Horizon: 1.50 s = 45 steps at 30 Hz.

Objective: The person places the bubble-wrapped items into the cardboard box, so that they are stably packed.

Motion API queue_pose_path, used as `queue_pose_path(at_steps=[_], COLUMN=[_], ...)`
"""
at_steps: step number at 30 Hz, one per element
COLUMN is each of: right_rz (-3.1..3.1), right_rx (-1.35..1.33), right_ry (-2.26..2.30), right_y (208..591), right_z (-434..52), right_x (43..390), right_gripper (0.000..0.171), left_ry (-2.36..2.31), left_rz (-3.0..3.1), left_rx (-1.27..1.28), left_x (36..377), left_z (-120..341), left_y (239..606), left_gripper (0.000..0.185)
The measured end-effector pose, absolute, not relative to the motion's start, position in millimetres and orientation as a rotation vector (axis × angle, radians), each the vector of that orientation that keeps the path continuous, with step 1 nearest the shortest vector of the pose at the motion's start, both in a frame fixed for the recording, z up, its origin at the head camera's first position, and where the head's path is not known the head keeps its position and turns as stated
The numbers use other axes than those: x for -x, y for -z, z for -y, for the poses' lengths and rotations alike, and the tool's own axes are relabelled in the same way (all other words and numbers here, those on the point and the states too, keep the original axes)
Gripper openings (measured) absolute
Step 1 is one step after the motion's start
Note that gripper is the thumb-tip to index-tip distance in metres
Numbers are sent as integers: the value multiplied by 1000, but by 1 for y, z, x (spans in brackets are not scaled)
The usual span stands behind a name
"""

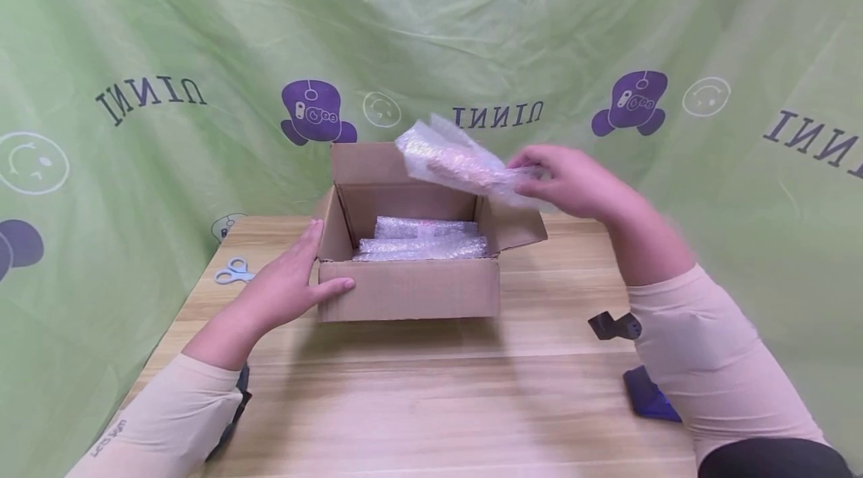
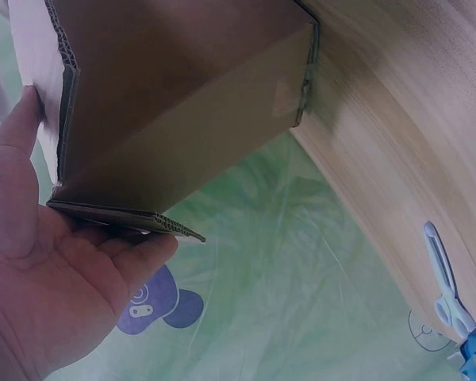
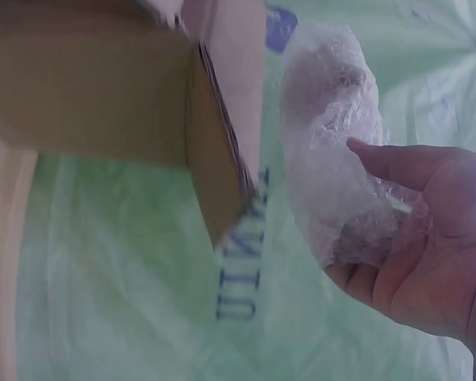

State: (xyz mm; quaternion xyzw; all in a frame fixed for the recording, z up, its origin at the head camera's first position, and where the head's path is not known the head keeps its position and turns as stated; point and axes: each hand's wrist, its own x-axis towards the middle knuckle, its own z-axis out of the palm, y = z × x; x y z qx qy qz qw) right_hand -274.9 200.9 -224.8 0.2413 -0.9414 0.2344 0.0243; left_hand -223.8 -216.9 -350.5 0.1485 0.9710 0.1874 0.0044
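A cardboard box [image 1: 407, 291] stands on the table with its top flaps spread outward. Inside it lie several bubble-wrapped bundles [image 1: 425, 247]. My left hand [image 1: 283, 279] rests on the box's left front corner, thumb on the front and fairly straight fingers along the left side. Above the box's right rear part, my right hand [image 1: 569, 178] pinches the gathered end of a bubble-wrapped item [image 1: 458, 163]. In the right wrist view, the item [image 3: 329, 143] is held between thumb and fingers. Something pinkish shows through the wrap; its kind cannot be made out.
Light blue scissors [image 1: 234, 271] lie left of the box. To the right are a black object [image 1: 613, 326] and a dark blue item [image 1: 649, 394], partly covered by the right sleeve. A green printed curtain [image 1: 431, 28] hangs behind the wooden table [image 1: 404, 403].
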Motion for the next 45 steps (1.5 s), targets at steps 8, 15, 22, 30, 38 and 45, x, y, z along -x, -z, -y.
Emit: queue_pose_path(at_steps=[8,15,22,30,38,45], right_rz=[2975,2953,3022,2930,2908,2863], right_rx=[-964,-1147,-1211,-1241,-1263,-1291], right_ry=[-510,-306,-336,-656,-542,-489], right_y=[244,271,289,291,302,306], right_z=[-147,-124,-123,-136,-136,-134], right_x=[279,284,288,290,288,286], right_gripper=[29,22,30,30,24,26], left_ry=[-596,-597,-597,-598,-594,-601], left_rz=[-3046,-3042,-3042,-3045,-3047,-3060], left_rx=[-468,-479,-472,-469,-468,-448], left_x=[224,224,224,225,224,223], left_z=[216,214,214,214,215,215], left_y=[351,350,351,349,350,352], left_gripper=[117,117,117,117,118,116])
